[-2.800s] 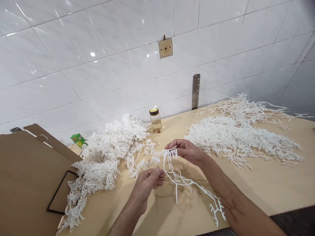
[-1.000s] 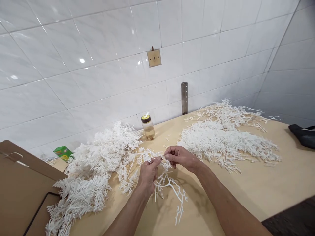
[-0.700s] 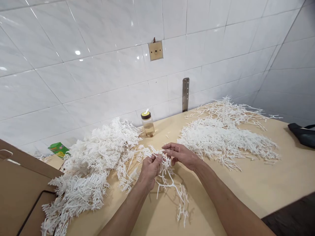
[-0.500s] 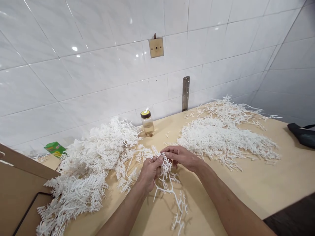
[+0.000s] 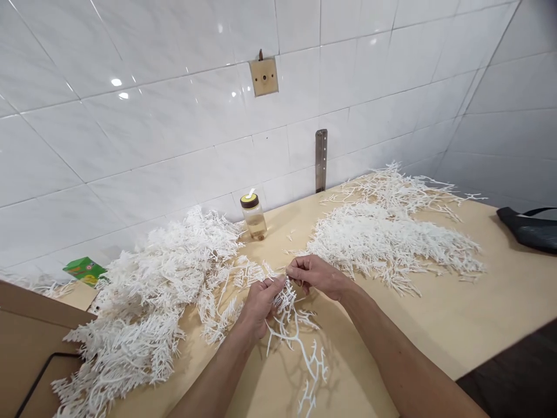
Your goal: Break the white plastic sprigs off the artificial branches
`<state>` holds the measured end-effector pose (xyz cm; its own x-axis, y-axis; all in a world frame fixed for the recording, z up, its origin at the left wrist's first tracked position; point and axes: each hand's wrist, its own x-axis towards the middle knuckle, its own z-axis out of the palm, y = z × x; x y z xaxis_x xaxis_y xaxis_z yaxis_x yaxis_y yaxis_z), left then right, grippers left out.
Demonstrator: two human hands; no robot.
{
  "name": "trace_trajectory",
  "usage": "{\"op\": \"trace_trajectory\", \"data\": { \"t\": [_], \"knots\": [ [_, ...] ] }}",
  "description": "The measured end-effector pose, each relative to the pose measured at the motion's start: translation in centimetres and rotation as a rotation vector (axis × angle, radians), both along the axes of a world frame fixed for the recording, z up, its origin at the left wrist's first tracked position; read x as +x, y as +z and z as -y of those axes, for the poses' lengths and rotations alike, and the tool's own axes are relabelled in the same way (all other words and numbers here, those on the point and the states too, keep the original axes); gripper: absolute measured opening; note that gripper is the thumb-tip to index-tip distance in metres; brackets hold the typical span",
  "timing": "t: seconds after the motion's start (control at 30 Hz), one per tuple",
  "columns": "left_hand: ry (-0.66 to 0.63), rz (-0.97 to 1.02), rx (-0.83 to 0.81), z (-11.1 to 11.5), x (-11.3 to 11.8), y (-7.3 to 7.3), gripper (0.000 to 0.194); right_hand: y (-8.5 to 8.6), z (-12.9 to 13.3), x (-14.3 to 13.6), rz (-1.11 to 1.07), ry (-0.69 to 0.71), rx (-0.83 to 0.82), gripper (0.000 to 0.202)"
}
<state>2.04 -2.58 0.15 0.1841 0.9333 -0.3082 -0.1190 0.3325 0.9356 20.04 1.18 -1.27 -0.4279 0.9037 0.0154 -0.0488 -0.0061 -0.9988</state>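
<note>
- Here's the tan tabletop (image 5: 461, 316), running right up to the tiled wall!
- Over on the left, a big shaggy heap of white branching sprigs (image 5: 156, 284) spreads wide!
- Across on the right, a flatter pile of white sprigs (image 5: 387, 238), thinner stems (image 5: 400, 188) loosely fanned behind it!
- Between them, upright, a lidded jar (image 5: 255, 223), small white scraps (image 5: 290, 235) nearby!
- Far right, a black item (image 5: 528, 229)!
</note>
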Motion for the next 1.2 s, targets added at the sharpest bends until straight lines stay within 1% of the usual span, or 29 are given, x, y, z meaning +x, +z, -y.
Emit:
{"op": "trace_trajectory", "data": {
  "t": [0.2, 0.33, 0.43, 0.53, 0.7, 0.77, 0.87, 1.07, 1.2],
  "knots": [
    [-0.004, -0.037, 0.079, -0.8, -1.1, -0.6, 0.047, 0.0, 0.1, 0.1, 0.049, -0.004, 0.027, 0.045],
    [-0.008, -0.025, 0.107, -0.7, -1.0, -0.1, 0.048, 0.2, 0.3, -0.1, 0.025, -0.001, 0.043, 0.043],
    [-0.065, -0.011, 0.1, -0.3, -0.7, 0.4, 0.047, -0.1, 0.3, -0.3, 0.04, -0.029, 0.066, 0.04],
    [-0.105, 0.0, 0.08, -0.3, -0.7, 0.3, 0.046, -0.5, 0.1, -0.2, 0.111, -0.06, 0.097, 0.038],
    [-0.04, 0.018, 0.032, -0.6, -0.9, -0.2, 0.052, -0.7, 0.1, -0.2, 0.171, -0.096, 0.134, 0.037],
    [-0.036, 0.018, 0.024, -0.6, -0.9, -0.1, 0.052, -0.6, 0.1, -0.3, 0.18, -0.106, 0.143, 0.037],
    [-0.063, 0.022, 0.021, -0.5, -0.7, 0.0, 0.05, -0.3, 0.3, -0.6, 0.213, -0.121, 0.165, 0.037],
    [-0.111, 0.037, 0.034, -0.5, -1.0, -0.3, 0.045, 0.4, 0.9, -0.7, 0.271, -0.091, 0.138, 0.034],
    [-0.17, 0.025, 0.076, -0.6, -1.1, -0.5, 0.037, 1.1, 0.9, -0.8, 0.388, -0.127, 0.209, 0.03]
  ]
}}
